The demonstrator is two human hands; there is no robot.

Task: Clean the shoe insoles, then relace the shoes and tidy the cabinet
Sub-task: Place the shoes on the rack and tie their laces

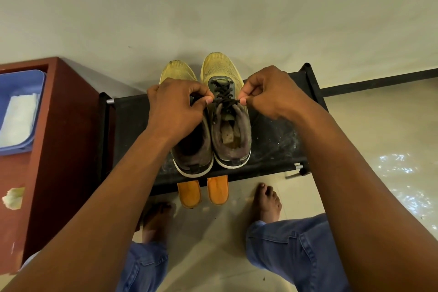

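Two yellow shoes with dark heels stand side by side on the black shoe rack (pixel 132 125), toes toward the wall. The right shoe (pixel 231 140) carries a black lace (pixel 222 91) crossed through its eyelets. My left hand (pixel 175 106) pinches one end of that lace and covers the middle of the left shoe (pixel 193 149). My right hand (pixel 270 92) pinches the other end, and the lace runs taut between them over the tongue. Two orange insoles (pixel 189 193) stick out from under the rack's front edge.
A red-brown cabinet (pixel 64 140) stands to the left of the rack and holds a blue tray (pixel 28 83) with a white cloth (pixel 19 118) in it. My bare feet (pixel 266 201) are on the pale tiled floor in front of the rack. The wall is right behind the shoes.
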